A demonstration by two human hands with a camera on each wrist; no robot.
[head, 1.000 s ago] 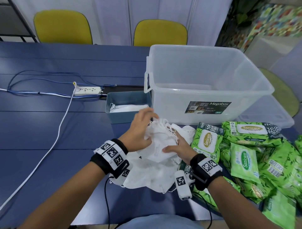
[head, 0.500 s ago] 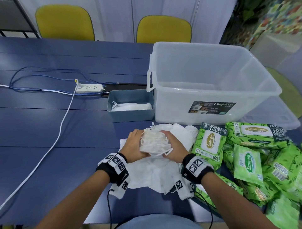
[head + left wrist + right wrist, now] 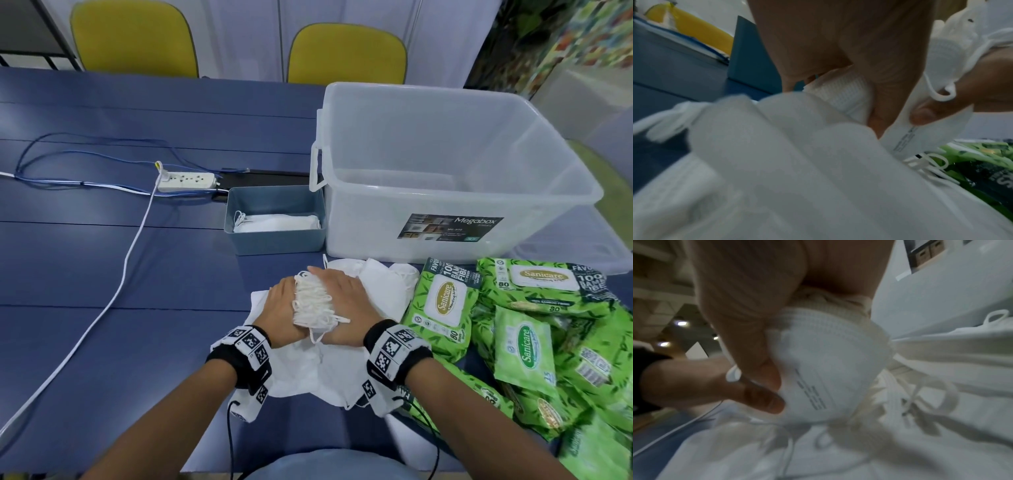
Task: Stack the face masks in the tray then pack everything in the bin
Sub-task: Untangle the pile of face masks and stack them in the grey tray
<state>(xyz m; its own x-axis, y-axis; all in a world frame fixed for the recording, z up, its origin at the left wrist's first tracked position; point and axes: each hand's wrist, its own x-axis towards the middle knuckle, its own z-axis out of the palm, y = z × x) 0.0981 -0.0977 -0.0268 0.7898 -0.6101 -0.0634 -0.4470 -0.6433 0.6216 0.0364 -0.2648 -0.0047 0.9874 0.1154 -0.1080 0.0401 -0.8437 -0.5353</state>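
A bundle of white face masks (image 3: 313, 303) stands on edge between my two hands, above a loose pile of masks (image 3: 308, 370) on the blue table. My left hand (image 3: 279, 308) grips its left side and my right hand (image 3: 346, 298) its right side. In the left wrist view my left hand (image 3: 838, 48) holds the bundle (image 3: 844, 97). The right wrist view has both thumbs pinching the bundle's (image 3: 828, 369) near end. The blue-grey tray (image 3: 274, 248), with masks (image 3: 277, 222) lying in it, stands beyond my hands. To its right is the clear bin (image 3: 445, 171).
Several green wet-wipe packs (image 3: 442, 305) lie in a heap to the right of the masks. A power strip (image 3: 186, 181) and its cables (image 3: 102, 298) cross the table's left side. Two yellow chairs (image 3: 346, 54) stand behind the table.
The bundle has come down from in front of the tray towards me, onto the loose pile. Both hands have squeezed it narrower, one at each side.
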